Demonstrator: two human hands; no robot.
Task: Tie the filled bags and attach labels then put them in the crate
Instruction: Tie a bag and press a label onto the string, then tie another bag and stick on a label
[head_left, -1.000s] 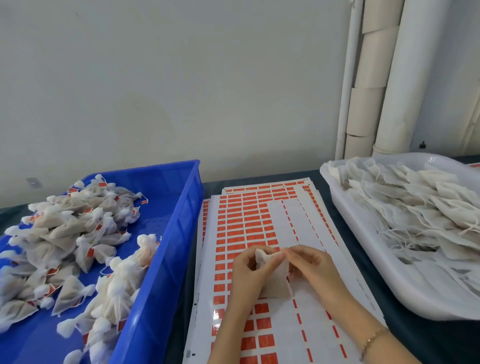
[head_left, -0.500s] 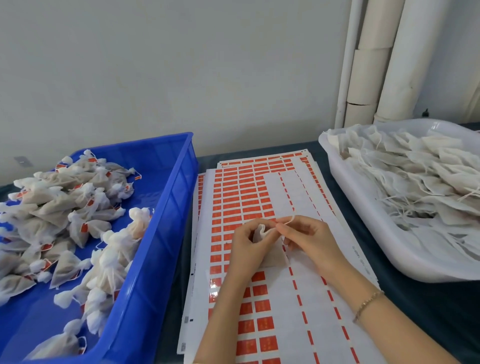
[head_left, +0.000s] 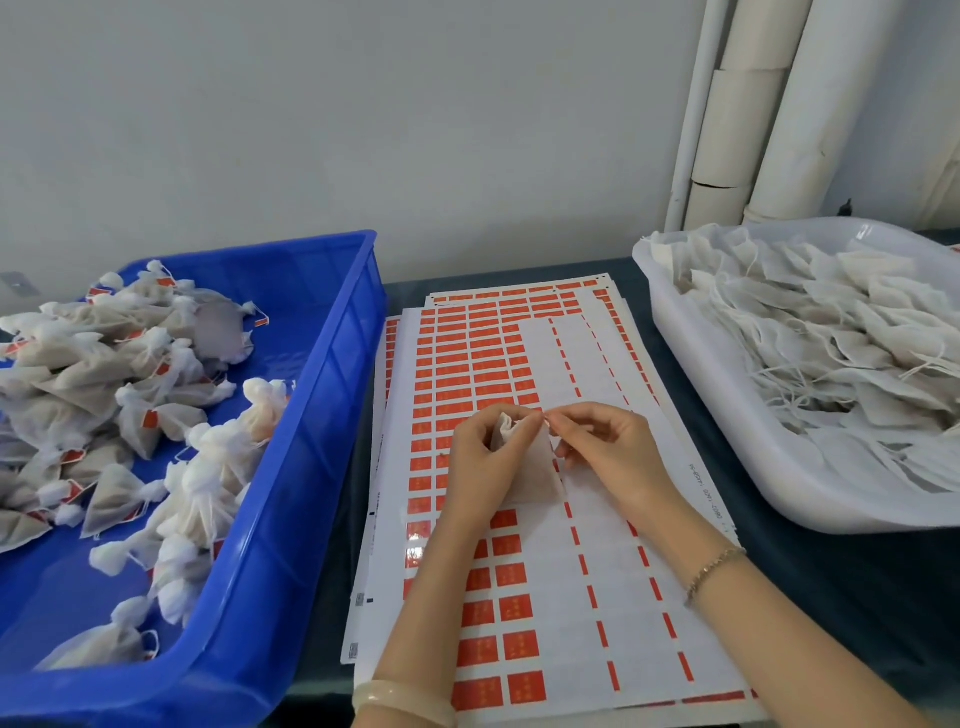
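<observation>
Centrally, above a stack of label sheets with red stickers, the left hand grips a small filled mesh bag around its gathered neck, while the right hand pinches the bag's top between thumb and forefinger. A blue crate of tied, labelled bags sits left; a white tray of untied bags sits right.

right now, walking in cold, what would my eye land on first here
Most likely the bright blue crate on the left, heaped with tied bags carrying orange-red labels. Next, the sheets of orange-red stickers in the middle, where the left hand grips a small bag and the right hand pinches at its top. On the right, a white tray is piled with untied bags.
</observation>
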